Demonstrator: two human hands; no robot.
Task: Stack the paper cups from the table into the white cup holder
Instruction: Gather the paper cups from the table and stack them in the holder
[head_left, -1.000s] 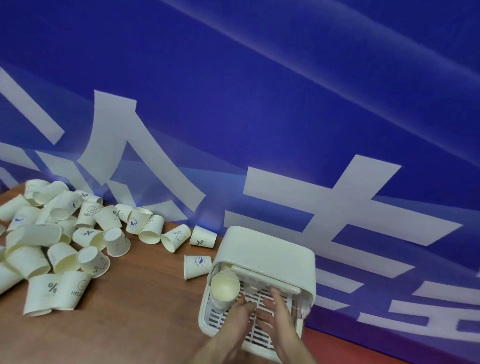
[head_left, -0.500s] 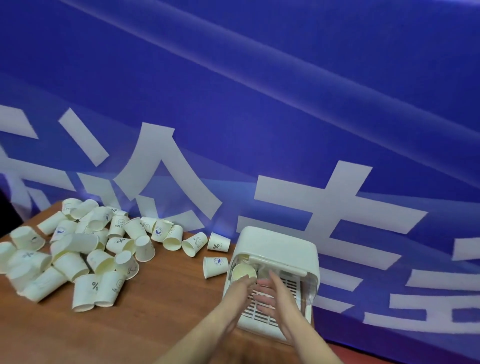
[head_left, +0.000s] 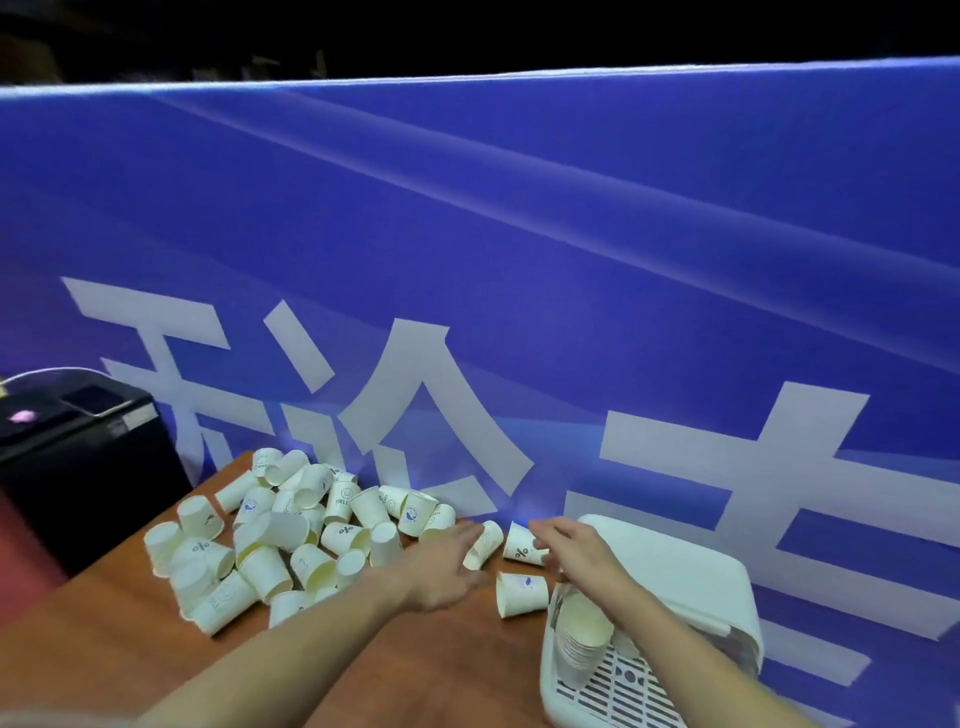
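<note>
A heap of several white paper cups (head_left: 291, 530) lies on the left half of the brown table. The white cup holder (head_left: 670, 571) stands at the right, with a stack of nested cups (head_left: 584, 636) lying inside on its slotted tray. My left hand (head_left: 447, 564) is stretched out flat, fingers apart, next to a tipped cup (head_left: 485, 543). My right hand (head_left: 571, 548) has its fingers spread over a cup with a % mark (head_left: 519, 543); no grip shows. A further cup (head_left: 522, 592) lies on its side just below both hands.
A blue banner with large white characters (head_left: 467, 312) rises right behind the table. A black cabinet (head_left: 78, 457) with a phone on top stands beyond the table's left end. Bare brown tabletop (head_left: 415, 665) shows between my forearms.
Both hands have left the cup holder's tray and moved left and forward to the loose cups beside it. The view has tilted up and swung left.
</note>
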